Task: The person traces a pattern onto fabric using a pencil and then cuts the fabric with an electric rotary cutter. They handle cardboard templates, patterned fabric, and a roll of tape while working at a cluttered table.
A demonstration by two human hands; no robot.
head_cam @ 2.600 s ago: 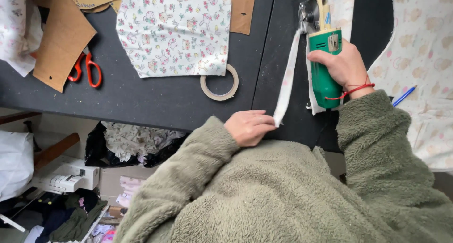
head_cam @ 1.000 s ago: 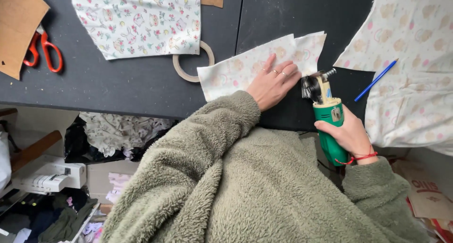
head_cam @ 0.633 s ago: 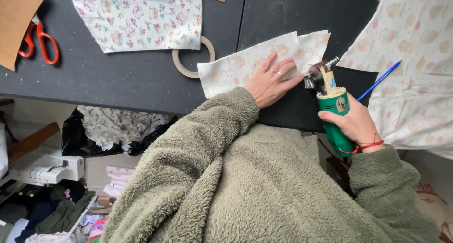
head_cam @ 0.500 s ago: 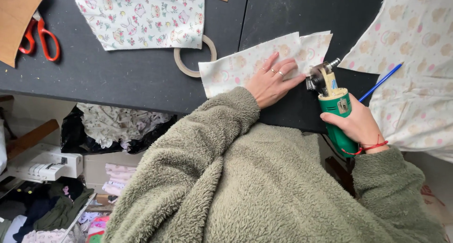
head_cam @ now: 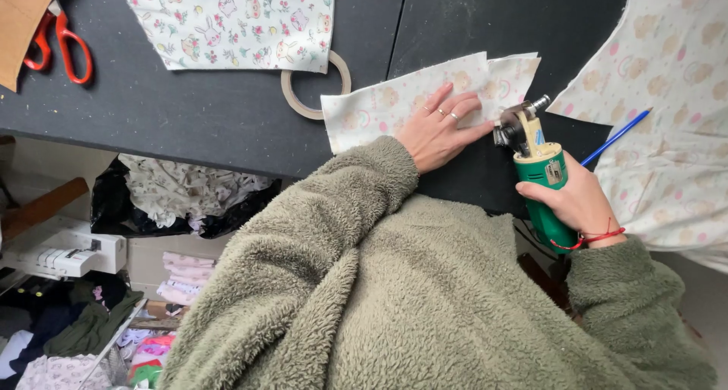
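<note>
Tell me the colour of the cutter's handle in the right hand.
Green, on the cutter gripped by the right hand; head view.

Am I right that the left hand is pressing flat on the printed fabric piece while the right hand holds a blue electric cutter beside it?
Not quite: the electric cutter is green, not blue, as the head view shows. The rest stands: the left hand lies flat on the printed fabric piece, and the right hand grips the cutter beside it. The blue thing nearby is a pen.
</note>
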